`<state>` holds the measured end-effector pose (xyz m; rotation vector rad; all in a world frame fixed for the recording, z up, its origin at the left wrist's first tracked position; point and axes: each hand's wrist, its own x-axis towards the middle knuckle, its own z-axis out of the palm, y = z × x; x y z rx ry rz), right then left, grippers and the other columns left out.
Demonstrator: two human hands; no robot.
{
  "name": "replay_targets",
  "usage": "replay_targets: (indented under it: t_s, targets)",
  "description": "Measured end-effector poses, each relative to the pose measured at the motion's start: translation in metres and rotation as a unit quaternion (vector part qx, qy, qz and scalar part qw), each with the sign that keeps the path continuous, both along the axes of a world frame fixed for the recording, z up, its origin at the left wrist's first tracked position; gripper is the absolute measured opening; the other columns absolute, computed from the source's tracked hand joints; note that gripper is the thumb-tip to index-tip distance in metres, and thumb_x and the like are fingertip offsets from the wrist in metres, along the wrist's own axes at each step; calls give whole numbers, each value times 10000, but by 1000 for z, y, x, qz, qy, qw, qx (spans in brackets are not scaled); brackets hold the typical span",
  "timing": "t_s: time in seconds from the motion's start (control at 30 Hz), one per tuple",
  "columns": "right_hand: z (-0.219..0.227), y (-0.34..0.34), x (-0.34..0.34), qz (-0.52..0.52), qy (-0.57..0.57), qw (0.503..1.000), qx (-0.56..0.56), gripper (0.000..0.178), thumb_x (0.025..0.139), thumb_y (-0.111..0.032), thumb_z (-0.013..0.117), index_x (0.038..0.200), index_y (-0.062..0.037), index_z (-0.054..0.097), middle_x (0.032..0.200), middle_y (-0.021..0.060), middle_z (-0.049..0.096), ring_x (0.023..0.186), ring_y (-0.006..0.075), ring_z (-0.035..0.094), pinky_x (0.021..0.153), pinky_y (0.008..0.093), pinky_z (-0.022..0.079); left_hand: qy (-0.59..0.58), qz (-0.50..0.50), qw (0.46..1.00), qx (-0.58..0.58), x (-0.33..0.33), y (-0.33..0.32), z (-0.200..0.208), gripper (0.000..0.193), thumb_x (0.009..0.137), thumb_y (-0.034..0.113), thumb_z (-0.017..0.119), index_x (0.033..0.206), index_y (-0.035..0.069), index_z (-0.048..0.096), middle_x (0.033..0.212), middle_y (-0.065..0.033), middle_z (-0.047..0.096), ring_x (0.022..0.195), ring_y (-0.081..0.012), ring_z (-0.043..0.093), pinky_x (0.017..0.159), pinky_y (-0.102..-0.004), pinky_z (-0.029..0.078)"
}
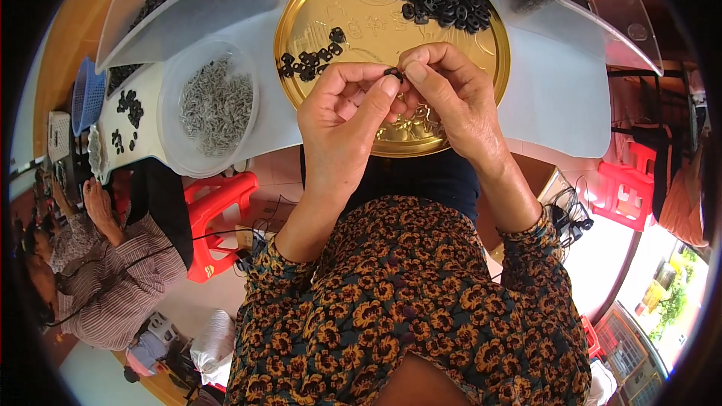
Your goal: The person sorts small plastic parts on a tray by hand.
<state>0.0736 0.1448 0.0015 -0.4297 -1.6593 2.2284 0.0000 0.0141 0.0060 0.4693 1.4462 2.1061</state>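
Over the near part of a round gold tray [323, 11], both my hands meet at the fingertips. A small black plastic piece [392, 73] is pinched between the thumb and index finger of my left hand [342, 124]. My right hand [462, 101] has its thumb and index finger pressed together right beside that piece; whatever they grip is too small and covered to make out. On the tray's far right side lies a heap of black two-holed plastic pieces [455, 4], like cord lock parts. A smaller group of black pieces [308, 65] sits at the tray's left.
Left of the tray, a round translucent tub [171, 135] holds many small grey metal springs [216, 105]. Clear bins of black parts stand far left [192, 19] and far right [560, 11]. Red stools [214, 225] flank the table. Another person [124, 278] works at the left.
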Motion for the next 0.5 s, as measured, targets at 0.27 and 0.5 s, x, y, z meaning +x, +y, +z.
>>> replay_targets:
  t_s: [0.27, 0.5]
  targets:
    - [3, -3, 0, 10, -4, 1000, -5, 174, 954, -138, 576, 1000, 27, 547, 835, 45, 622, 719, 82, 590, 663, 218, 495, 1, 0, 1000, -1, 1, 0, 1, 140, 897, 19, 628, 1016, -32, 573, 863, -80, 653, 719, -85, 619, 646, -206, 515]
    - [-5, -7, -1, 0, 8, 1000, 1, 155, 952, -121, 582, 999, 24, 554, 837, 43, 623, 729, 80, 600, 673, 221, 506, 40, 26, 999, -8, 1, 1, -3, 139, 892, 9, 631, 1012, -32, 574, 858, -69, 643, 705, -79, 602, 640, -204, 505]
